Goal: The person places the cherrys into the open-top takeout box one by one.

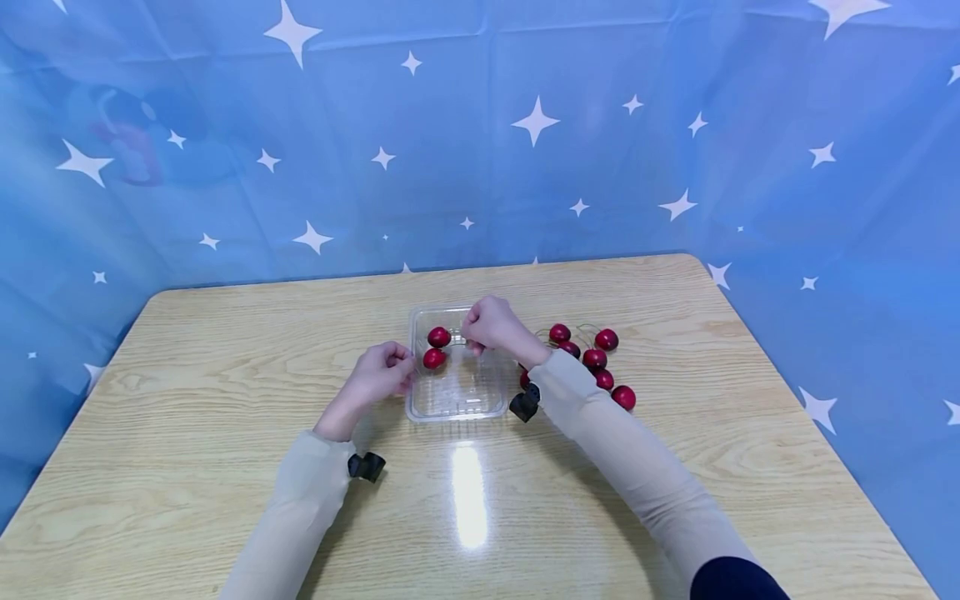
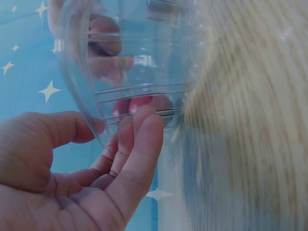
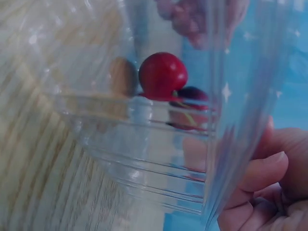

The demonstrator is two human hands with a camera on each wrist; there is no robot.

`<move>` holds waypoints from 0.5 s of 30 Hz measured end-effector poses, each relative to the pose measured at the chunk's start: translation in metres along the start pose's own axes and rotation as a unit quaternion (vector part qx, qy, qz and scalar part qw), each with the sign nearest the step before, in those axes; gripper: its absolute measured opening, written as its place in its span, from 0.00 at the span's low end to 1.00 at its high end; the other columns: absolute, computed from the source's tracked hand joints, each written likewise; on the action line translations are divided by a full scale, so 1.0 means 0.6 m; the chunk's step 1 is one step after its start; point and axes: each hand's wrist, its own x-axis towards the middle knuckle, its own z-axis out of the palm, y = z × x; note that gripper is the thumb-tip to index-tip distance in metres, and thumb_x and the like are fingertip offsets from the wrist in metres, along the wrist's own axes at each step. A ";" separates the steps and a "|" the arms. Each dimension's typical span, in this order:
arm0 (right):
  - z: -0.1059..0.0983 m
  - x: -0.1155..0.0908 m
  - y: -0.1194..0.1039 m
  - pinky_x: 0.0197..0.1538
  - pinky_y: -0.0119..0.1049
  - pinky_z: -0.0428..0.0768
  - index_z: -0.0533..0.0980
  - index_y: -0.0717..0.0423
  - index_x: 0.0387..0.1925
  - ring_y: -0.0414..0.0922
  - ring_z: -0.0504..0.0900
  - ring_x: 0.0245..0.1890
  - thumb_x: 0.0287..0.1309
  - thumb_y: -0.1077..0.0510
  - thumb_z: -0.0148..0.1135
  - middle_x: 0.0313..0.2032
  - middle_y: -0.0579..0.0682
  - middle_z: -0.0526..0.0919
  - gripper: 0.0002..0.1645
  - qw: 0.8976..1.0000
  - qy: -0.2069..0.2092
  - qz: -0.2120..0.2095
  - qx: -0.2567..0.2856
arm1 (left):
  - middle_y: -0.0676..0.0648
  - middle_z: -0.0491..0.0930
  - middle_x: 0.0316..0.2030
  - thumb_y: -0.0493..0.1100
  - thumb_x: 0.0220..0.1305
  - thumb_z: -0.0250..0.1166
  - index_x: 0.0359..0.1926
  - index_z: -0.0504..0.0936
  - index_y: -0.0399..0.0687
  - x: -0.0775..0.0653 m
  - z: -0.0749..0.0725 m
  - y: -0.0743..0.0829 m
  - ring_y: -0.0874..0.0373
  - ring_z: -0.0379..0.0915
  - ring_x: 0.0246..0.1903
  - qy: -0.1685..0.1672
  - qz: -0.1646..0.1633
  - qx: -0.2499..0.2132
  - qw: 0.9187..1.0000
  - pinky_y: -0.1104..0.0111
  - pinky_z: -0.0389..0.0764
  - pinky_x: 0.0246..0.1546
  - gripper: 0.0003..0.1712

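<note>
A clear plastic container [image 1: 457, 408] stands on the table with two red cherries [image 1: 437, 348] inside, near its left wall. My left hand [image 1: 386, 371] holds the container's left rim, its thumb [image 2: 72, 127] at the edge and its fingers [image 2: 139, 159] against the outer wall. Over the container's right side, my right hand [image 1: 491, 325] pinches a thin cherry stem that runs left to the pair. Through the clear wall, the right wrist view shows one bright cherry [image 3: 162, 76] and a darker one behind, with a greenish stem [image 3: 185, 110] beside them.
Several more cherries [image 1: 595, 359] with stems lie on the wooden table [image 1: 225, 400] right of the container, some partly behind my right wrist. A blue star-patterned cloth [image 1: 465, 125] hangs behind the table. Small black devices [image 1: 366, 467] sit on both wrists.
</note>
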 end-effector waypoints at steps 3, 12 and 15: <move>0.000 0.000 -0.002 0.16 0.25 0.67 0.81 0.67 0.28 0.39 0.75 0.13 0.58 0.67 0.51 0.13 0.50 0.77 0.12 1.000 -0.004 0.005 0.001 | 0.37 0.76 0.30 0.35 0.68 0.53 0.41 0.71 0.29 0.000 -0.001 0.001 0.58 0.74 0.27 -0.002 0.000 -0.002 1.000 0.67 0.82 0.30 0.10; -0.004 -0.003 0.002 0.18 0.25 0.70 0.80 0.68 0.33 0.38 0.75 0.14 0.57 0.67 0.54 0.27 0.62 0.82 0.09 0.999 -0.003 -0.021 0.024 | 0.43 0.76 0.27 0.34 0.67 0.53 0.41 0.72 0.29 0.001 -0.001 -0.002 0.60 0.74 0.25 -0.002 0.002 -0.008 1.000 0.69 0.82 0.29 0.09; -0.008 -0.006 0.002 0.18 0.25 0.71 0.78 0.66 0.33 0.39 0.75 0.15 0.57 0.66 0.56 0.30 0.64 0.81 0.07 0.999 0.003 -0.038 0.030 | 0.43 0.76 0.27 0.34 0.67 0.53 0.41 0.72 0.28 0.002 -0.001 -0.003 0.60 0.74 0.25 -0.002 0.002 -0.011 1.000 0.69 0.82 0.29 0.09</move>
